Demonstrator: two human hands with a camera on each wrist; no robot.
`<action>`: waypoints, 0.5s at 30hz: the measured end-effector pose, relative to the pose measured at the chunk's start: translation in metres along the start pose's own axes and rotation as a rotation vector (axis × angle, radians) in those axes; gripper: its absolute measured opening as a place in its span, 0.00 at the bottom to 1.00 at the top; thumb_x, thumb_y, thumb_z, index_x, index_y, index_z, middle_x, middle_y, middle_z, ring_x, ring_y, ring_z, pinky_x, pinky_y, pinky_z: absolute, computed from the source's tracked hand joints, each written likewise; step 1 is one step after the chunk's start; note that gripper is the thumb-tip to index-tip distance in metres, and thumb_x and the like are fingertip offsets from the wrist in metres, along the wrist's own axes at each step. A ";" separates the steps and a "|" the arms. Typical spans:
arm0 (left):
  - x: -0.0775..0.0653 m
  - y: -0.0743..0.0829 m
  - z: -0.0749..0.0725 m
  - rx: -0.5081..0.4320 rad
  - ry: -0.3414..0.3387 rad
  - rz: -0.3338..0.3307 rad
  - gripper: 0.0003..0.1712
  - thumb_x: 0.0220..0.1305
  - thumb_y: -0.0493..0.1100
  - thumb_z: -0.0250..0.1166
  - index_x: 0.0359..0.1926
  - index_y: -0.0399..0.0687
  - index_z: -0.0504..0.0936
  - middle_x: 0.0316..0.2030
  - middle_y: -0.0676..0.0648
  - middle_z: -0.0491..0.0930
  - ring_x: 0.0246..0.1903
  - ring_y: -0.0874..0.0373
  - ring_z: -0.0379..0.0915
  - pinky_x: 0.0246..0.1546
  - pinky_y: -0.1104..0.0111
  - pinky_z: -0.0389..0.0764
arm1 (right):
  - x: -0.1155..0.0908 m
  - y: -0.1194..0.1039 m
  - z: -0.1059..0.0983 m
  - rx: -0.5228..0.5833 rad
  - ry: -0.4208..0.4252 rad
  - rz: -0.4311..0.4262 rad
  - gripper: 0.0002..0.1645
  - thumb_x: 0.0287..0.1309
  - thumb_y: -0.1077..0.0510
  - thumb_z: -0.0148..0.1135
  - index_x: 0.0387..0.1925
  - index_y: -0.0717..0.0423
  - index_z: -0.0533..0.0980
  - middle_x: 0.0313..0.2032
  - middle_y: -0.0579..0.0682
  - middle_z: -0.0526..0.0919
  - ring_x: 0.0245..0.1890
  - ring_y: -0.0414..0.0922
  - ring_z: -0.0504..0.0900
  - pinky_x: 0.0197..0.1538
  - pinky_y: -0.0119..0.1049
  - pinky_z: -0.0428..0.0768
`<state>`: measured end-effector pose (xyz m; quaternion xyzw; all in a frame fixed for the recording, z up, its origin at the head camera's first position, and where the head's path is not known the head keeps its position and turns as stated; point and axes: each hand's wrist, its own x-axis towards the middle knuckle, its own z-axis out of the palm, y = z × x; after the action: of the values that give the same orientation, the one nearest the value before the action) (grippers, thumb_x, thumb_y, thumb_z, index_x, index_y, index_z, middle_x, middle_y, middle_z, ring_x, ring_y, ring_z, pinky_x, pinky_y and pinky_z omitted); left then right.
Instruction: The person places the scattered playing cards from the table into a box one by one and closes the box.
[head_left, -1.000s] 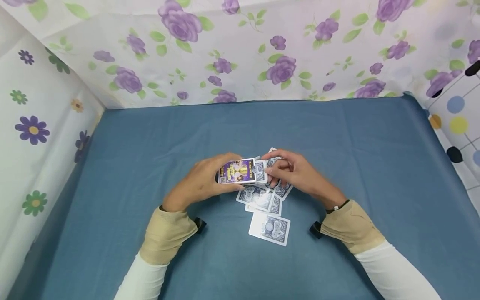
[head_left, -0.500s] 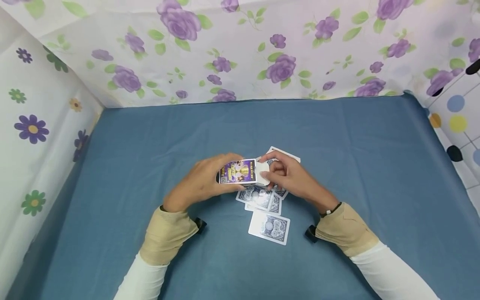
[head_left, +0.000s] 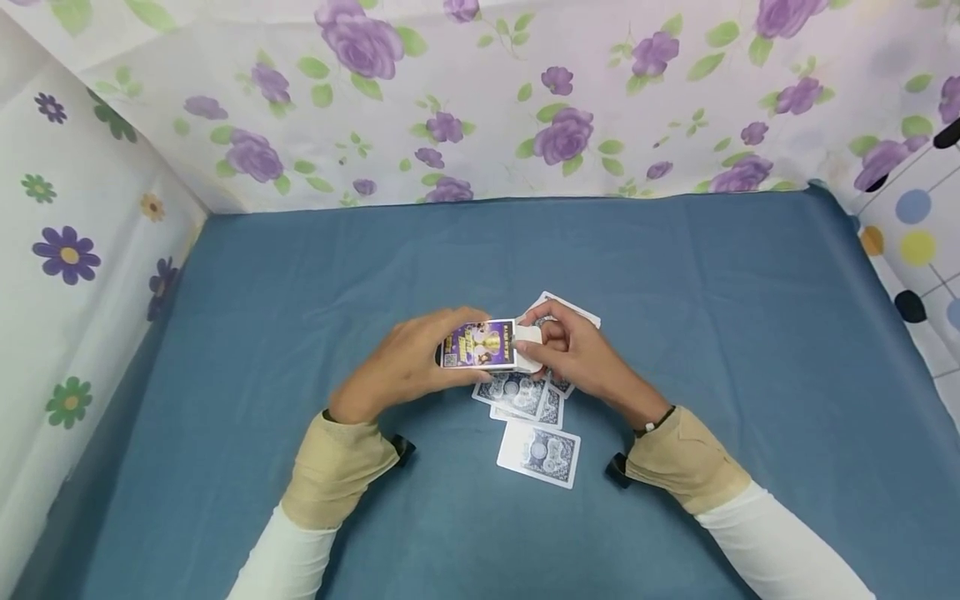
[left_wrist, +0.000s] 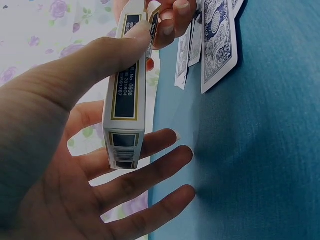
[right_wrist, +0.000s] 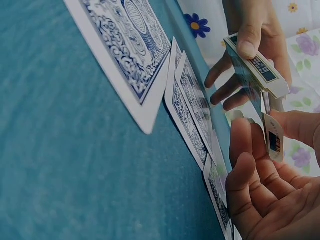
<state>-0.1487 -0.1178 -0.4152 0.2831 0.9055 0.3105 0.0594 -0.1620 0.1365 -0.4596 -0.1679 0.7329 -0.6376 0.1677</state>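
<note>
The left hand (head_left: 408,354) pinches a small card box (head_left: 478,344) across its narrow sides, thumb on the six o'clock side; the left wrist view shows its other fingers (left_wrist: 145,192) spread past the box. The right hand (head_left: 585,350) has its thumb against the white end flap (head_left: 530,340), its fingers curled about it in what looks like a pinch, though the contact behind is partly hidden. The step in hand seems to be working that flap at the mouth; this is best done with light thumb pressure square along the box's length, the flap's edge kept clear of whatever is inside, and the left hand holding firmly without squeezing the walls inward. A sideways push could crease the flap. The box is held raised over the middle of the worktop (head_left: 300,283), trophy print facing up, its long axis running almost exactly nine to three o'clock and the flap end pointing to three. Outward from it, overlapping patterned cards (head_left: 512,390) lie at about four to five o'clock, a single card (head_left: 540,452) sits farther off at five, and another card (head_left: 581,307) shows at two, partly behind the right hand.
</note>
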 end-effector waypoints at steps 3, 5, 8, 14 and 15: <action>-0.001 0.000 0.000 0.005 0.001 0.001 0.38 0.53 0.63 0.71 0.63 0.59 0.75 0.50 0.56 0.79 0.38 0.62 0.73 0.39 0.64 0.74 | 0.001 0.001 0.001 -0.005 0.005 0.004 0.19 0.63 0.56 0.65 0.51 0.58 0.71 0.24 0.58 0.78 0.19 0.57 0.78 0.23 0.42 0.78; -0.001 0.000 0.000 0.006 -0.003 0.000 0.38 0.53 0.63 0.71 0.63 0.59 0.75 0.50 0.56 0.79 0.38 0.62 0.72 0.39 0.64 0.74 | 0.001 0.001 0.001 -0.007 0.005 0.006 0.19 0.63 0.56 0.65 0.51 0.59 0.70 0.24 0.58 0.78 0.19 0.57 0.78 0.21 0.41 0.77; -0.001 0.001 -0.001 -0.002 -0.006 -0.001 0.38 0.53 0.63 0.71 0.63 0.59 0.75 0.49 0.56 0.79 0.38 0.62 0.73 0.39 0.64 0.74 | 0.000 0.000 0.000 -0.003 0.010 0.005 0.20 0.62 0.56 0.65 0.51 0.59 0.70 0.24 0.58 0.78 0.19 0.57 0.79 0.20 0.42 0.77; 0.000 0.001 -0.002 -0.015 -0.007 -0.008 0.38 0.53 0.64 0.71 0.63 0.60 0.75 0.48 0.57 0.79 0.37 0.62 0.73 0.38 0.64 0.74 | 0.000 -0.002 -0.004 -0.023 0.015 -0.019 0.21 0.64 0.55 0.64 0.54 0.59 0.71 0.25 0.58 0.79 0.19 0.58 0.79 0.20 0.43 0.76; 0.000 0.001 -0.002 -0.016 -0.008 -0.011 0.37 0.53 0.64 0.71 0.63 0.60 0.75 0.48 0.57 0.79 0.37 0.62 0.73 0.38 0.64 0.74 | 0.000 -0.003 -0.006 -0.025 0.014 -0.026 0.21 0.64 0.56 0.63 0.54 0.59 0.71 0.25 0.58 0.79 0.20 0.58 0.79 0.20 0.43 0.77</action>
<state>-0.1486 -0.1180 -0.4129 0.2790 0.9043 0.3162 0.0671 -0.1649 0.1410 -0.4558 -0.1747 0.7399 -0.6316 0.1521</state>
